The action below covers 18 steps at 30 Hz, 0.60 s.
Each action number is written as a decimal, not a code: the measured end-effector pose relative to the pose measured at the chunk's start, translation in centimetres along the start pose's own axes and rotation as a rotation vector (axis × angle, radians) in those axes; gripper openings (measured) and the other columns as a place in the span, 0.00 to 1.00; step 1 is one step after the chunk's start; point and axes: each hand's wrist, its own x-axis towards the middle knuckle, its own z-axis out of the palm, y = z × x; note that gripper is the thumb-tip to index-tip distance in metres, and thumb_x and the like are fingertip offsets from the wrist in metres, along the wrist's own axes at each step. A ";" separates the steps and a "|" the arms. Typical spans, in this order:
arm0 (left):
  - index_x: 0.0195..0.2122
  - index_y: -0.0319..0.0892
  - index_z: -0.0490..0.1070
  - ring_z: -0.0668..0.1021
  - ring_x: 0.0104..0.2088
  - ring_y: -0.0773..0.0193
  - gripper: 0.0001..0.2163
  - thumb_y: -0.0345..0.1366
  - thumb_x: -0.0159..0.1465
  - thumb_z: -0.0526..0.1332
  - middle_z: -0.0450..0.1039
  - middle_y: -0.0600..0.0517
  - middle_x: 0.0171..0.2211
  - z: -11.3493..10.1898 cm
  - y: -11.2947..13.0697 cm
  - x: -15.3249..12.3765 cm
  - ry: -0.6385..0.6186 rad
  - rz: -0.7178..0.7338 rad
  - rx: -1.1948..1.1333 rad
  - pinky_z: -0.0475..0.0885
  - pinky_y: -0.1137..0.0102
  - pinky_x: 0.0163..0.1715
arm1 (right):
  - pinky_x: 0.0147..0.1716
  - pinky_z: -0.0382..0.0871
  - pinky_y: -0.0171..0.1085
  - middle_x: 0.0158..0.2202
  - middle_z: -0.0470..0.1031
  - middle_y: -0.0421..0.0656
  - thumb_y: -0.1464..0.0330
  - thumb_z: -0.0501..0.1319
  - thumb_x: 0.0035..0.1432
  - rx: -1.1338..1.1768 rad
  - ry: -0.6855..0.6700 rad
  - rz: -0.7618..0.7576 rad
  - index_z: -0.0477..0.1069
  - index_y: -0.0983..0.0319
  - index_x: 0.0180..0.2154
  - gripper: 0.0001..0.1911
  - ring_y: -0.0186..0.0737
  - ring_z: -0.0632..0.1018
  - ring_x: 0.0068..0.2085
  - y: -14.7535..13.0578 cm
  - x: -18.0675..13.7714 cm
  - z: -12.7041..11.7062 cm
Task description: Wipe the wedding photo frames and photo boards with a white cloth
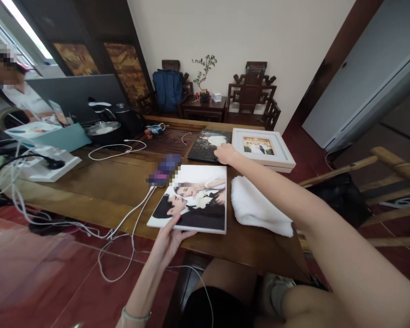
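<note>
A white-edged photo panel (198, 218), printed with a couple in black and white, lies at the near edge of the table. My left hand (169, 239) grips its lower left edge, with a finger on top and the thumb along the near side. Farther back, my right hand (224, 154) is over the near right corner of a dark photo panel (203, 148). Its fingers are curled together, and whether they pinch anything is hidden. A white framed photo (283, 152) rests just right of that hand. Below my right forearm is a crumpled white towel (256, 209).
A phone (164, 171) with a white cable lies left of the near panel. Further left stand a power strip (51, 164), a teal box (71, 139), a pot (104, 132) and a black kettle (126, 118). A person (17, 91) is at far left. A wooden chair (392, 168) stands right.
</note>
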 end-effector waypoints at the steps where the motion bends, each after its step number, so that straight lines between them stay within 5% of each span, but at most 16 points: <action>1: 0.56 0.41 0.67 0.75 0.51 0.48 0.21 0.29 0.62 0.59 0.72 0.43 0.53 0.0 0.0 0.2 0.004 -0.007 -0.002 0.79 0.58 0.40 | 0.47 0.66 0.49 0.51 0.71 0.61 0.74 0.55 0.58 0.001 -0.009 0.002 0.71 0.70 0.49 0.18 0.58 0.70 0.54 -0.1 0.5 0.5; 10: 0.57 0.42 0.66 0.71 0.56 0.47 0.22 0.29 0.60 0.61 0.67 0.44 0.57 0.4 0.3 0.4 -0.030 -0.069 0.035 0.76 0.57 0.45 | 0.49 0.63 0.53 0.54 0.67 0.65 0.56 0.60 0.57 0.044 -0.141 0.048 0.59 0.70 0.59 0.35 0.60 0.69 0.54 -0.9 3.5 2.0; 18: 0.55 0.41 0.68 0.70 0.56 0.45 0.21 0.35 0.60 0.64 0.67 0.42 0.57 0.5 0.0 0.4 -0.055 -0.022 -0.008 0.74 0.54 0.48 | 0.50 0.60 0.53 0.53 0.67 0.68 0.72 0.51 0.61 0.002 -0.066 -0.059 0.51 0.75 0.61 0.29 0.59 0.69 0.55 -1.4 3.3 3.0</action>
